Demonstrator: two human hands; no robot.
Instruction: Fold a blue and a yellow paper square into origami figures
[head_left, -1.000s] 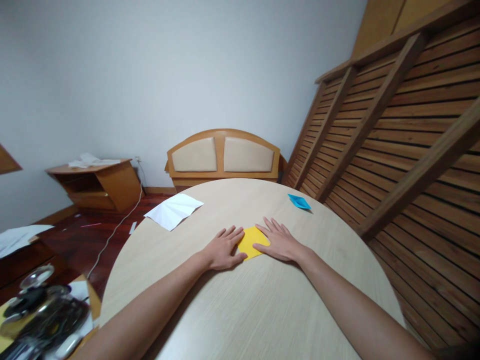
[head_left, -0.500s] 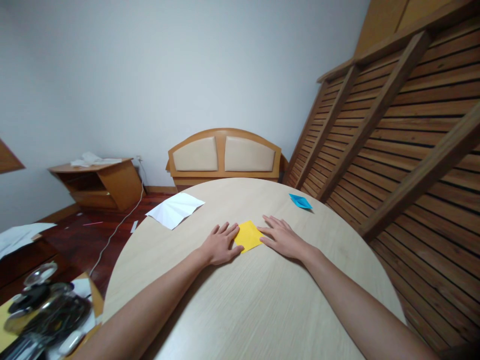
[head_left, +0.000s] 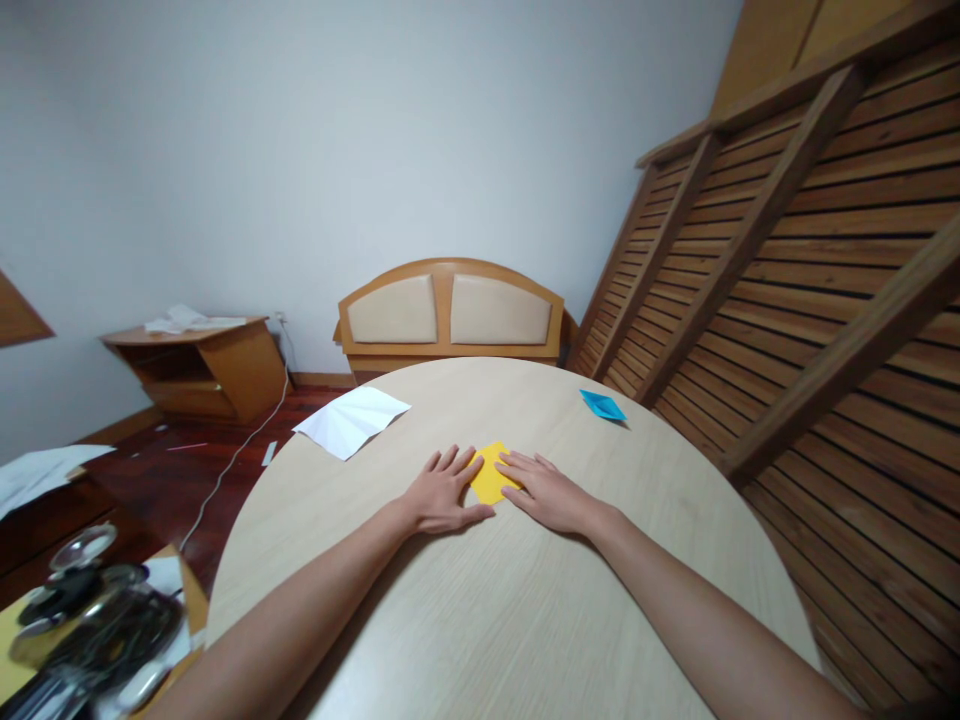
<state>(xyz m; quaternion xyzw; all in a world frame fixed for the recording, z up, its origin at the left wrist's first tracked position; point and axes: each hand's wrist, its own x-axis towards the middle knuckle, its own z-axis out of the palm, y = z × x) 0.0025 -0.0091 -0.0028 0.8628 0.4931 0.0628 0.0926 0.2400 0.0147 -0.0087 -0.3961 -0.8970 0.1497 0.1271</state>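
Note:
A small sheet of yellow paper (head_left: 489, 480) lies flat on the round, pale wooden table (head_left: 480, 600), between my two hands. My left hand (head_left: 444, 492) rests at its left edge, fingers spread and thumb by the lower corner. From the right, my right hand (head_left: 546, 490) lies over part of the paper, its fingers stretched out flat on top and hiding the right corner. Further back on the right sits a folded blue paper (head_left: 602, 406), shaped like a little boat. A creased white sheet (head_left: 351, 422) lies at the table's left rim.
At lower left, a side surface holds a cluttered heap with a clear plastic bag (head_left: 112, 620). A low wooden cabinet (head_left: 195, 370) with papers stands by the wall. Slatted wooden panels (head_left: 810, 260) lean at the right. A padded headboard (head_left: 450, 305) stands behind the table.
My right hand has slid left, further over the yellow paper. My left hand stays at the left edge, its thumb a little further right along the lower corner.

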